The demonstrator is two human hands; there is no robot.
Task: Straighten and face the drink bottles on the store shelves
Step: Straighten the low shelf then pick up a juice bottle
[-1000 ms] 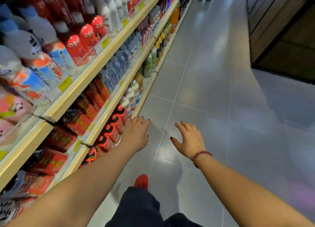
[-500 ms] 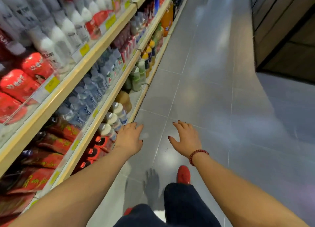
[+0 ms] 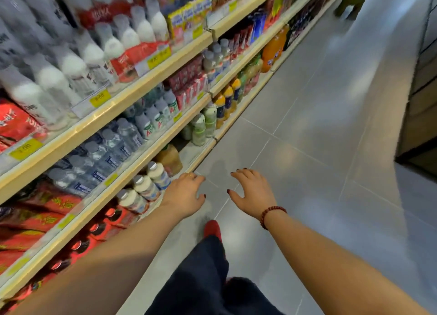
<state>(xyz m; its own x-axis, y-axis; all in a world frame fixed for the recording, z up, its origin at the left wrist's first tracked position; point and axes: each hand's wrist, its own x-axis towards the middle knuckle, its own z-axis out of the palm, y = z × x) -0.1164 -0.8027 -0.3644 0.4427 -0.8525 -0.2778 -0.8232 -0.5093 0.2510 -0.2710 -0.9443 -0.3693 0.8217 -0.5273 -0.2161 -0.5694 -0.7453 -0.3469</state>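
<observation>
Drink shelves point(image 3: 146, 78) run along my left. White milk bottles point(image 3: 111, 45) fill the upper shelf, clear water bottles point(image 3: 106, 149) the middle one. On the bottom shelf stand small white grey-capped bottles point(image 3: 147, 187), a tan jug point(image 3: 170, 158), green-labelled bottles point(image 3: 201, 125) and orange bottles point(image 3: 227, 99). My left hand point(image 3: 186, 194) hovers open beside the small white bottles, touching nothing. My right hand point(image 3: 255, 191), with a bead bracelet, is open over the floor.
Grey tiled aisle floor point(image 3: 319, 125) stretches ahead on the right. A dark wooden counter point(image 3: 421, 101) borders the right side. My red shoe point(image 3: 212, 229) and dark trousers point(image 3: 201, 279) are below. Red packs point(image 3: 47, 210) fill the lower left shelves.
I have walked forward along the aisle; the shelves slid past, so white milk bottles and water bottles now sit where red ones were. Both hands stay open and empty.
</observation>
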